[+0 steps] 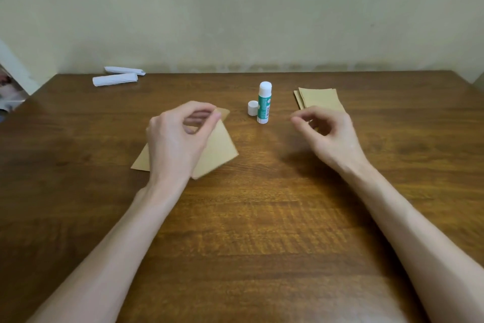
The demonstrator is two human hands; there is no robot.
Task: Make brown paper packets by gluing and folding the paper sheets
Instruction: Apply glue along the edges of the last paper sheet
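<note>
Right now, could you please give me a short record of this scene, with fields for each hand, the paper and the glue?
Left hand: pinches the far corner of the brown paper on the table.
Right hand: fingers curled at the near edge of the sheet stack; whether it grips anything is unclear.
Glue stick: upright between the hands; cap off, standing beside it.
Far left: two white rolls.

Glue stick [264, 102] upright at centre of table [248, 218], cap [252, 108] just left of it. Sheet stack [320, 98] to its right, folded sheet [217, 149] to its left, under left hand [178, 139]. Two rolls [115, 79] far-left rear.
</note>
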